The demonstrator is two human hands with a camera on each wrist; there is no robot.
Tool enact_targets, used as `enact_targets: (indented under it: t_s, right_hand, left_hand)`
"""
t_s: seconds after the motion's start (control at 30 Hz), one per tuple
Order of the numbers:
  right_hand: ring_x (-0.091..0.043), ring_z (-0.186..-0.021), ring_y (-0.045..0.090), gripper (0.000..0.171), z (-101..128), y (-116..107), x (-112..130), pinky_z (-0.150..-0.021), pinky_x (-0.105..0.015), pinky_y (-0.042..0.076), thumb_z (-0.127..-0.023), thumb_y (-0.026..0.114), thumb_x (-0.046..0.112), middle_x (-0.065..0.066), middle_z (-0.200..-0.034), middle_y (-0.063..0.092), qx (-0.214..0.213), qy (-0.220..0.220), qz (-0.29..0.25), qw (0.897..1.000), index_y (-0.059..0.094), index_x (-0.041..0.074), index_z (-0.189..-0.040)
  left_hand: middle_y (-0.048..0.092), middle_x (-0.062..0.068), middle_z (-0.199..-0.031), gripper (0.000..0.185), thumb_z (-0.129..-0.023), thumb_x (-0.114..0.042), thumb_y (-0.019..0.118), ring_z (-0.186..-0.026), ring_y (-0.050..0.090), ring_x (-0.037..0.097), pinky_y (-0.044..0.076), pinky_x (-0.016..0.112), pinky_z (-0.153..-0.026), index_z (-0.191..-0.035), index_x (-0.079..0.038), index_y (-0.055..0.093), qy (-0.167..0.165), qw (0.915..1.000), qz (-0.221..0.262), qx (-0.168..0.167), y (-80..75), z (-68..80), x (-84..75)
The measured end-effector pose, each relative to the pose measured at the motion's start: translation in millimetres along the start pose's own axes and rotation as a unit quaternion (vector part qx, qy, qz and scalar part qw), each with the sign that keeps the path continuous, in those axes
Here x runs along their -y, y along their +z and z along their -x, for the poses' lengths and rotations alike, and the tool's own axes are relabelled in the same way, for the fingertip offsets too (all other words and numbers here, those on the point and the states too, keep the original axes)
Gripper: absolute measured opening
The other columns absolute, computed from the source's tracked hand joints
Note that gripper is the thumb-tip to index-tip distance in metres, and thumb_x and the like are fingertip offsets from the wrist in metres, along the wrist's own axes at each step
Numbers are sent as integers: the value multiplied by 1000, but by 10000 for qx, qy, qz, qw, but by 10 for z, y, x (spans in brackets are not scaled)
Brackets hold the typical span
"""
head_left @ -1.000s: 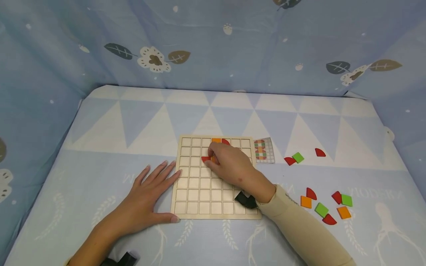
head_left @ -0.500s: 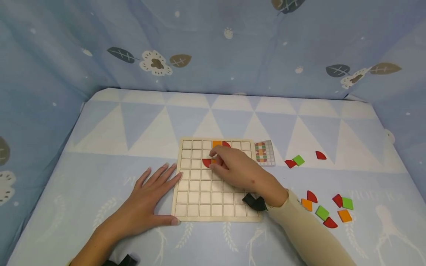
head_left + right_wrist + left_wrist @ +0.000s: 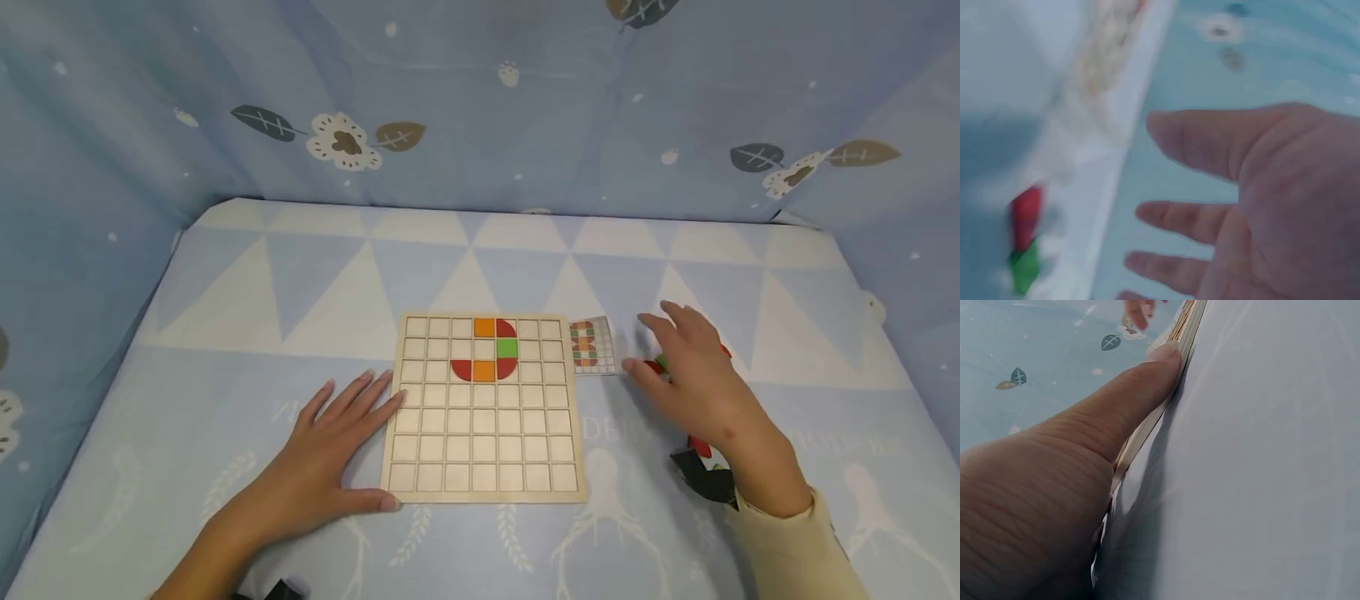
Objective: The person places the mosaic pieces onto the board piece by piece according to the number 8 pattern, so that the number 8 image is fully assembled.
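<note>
A square wooden grid board (image 3: 483,454) lies on the table. In its upper cells sit orange squares (image 3: 484,371), red quarter-circles (image 3: 461,370) and one green square (image 3: 507,348). My left hand (image 3: 330,446) rests with fingers spread at the board's left edge; in the left wrist view its thumb (image 3: 1141,387) touches the board's side. Over the loose pieces at the right hovers my right hand (image 3: 693,383), fingers apart and holding nothing. Below it in the right wrist view appear a blurred red piece (image 3: 1026,215) and a green piece (image 3: 1025,269).
A small pattern card (image 3: 593,346) lies against the board's right edge. Another red piece (image 3: 701,447) shows beside the right wrist strap (image 3: 705,479); more loose pieces are hidden by the right hand and arm. A blue patterned curtain (image 3: 480,108) closes off the back.
My right hand has left the board and moved right to the loose pieces. The orange, red and green pieces it covered on the board now show. My left hand has stayed in place.
</note>
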State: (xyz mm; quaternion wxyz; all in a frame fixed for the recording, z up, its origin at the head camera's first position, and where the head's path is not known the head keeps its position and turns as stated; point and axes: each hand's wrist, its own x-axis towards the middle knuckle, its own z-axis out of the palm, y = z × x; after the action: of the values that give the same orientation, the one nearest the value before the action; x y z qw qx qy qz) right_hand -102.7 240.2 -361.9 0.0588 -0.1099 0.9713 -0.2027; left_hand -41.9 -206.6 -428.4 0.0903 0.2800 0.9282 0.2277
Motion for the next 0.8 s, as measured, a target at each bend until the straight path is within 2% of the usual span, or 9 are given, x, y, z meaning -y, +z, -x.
enact_targets:
  t_s: [0.07, 0.23, 0.43, 0.6, 0.8]
  right_hand:
    - [-56, -149, 21, 68, -36, 36, -87, -115, -73, 25, -99, 72, 25, -35, -161, 28, 227, 109, 51, 9997, 44, -6, -153]
    - [-53, -147, 30, 69, -104, 146, -142, -116, -69, 29, -99, 71, 28, -33, -160, 34, 659, 139, 249, 9974, 45, -4, -154]
    - [-52, -138, 41, 60, -69, 116, -175, -111, -67, 37, -96, 75, 21, -30, -152, 45, 671, 155, 407, 9968, 54, -5, -146]
    - [-50, -127, 48, 50, -50, 63, -177, -100, -64, 48, -92, 78, 13, -27, -143, 51, 733, 262, 454, 9959, 63, -3, -137]
    - [-42, -111, 53, 32, -42, 48, -184, -88, -57, 53, -92, 75, 10, -23, -126, 58, 739, 459, 433, 9953, 70, 2, -123]
  left_hand:
    - [14, 2, -175, 111, -82, -79, 68, -161, 7, 27, -6, 47, -126, -168, -24, 25, 37, 10000, -9, -62, 5, 7, 8]
    - [16, 2, -175, 111, -82, -78, 69, -160, 9, 28, -6, 45, -125, -168, -23, 26, 116, 9998, -58, -161, 20, 15, 27]
    - [15, 1, -175, 110, -82, -78, 68, -161, 8, 27, -6, 45, -126, -168, -24, 25, 144, 9998, -88, -88, 17, -22, 32]
    - [15, 2, -175, 111, -82, -78, 69, -160, 8, 27, -7, 44, -125, -168, -24, 26, 120, 9999, -59, -69, 18, -15, 37]
    - [15, 2, -175, 111, -81, -78, 70, -160, 9, 27, -6, 45, -125, -168, -24, 26, 133, 9999, -53, -97, 23, -12, 41]
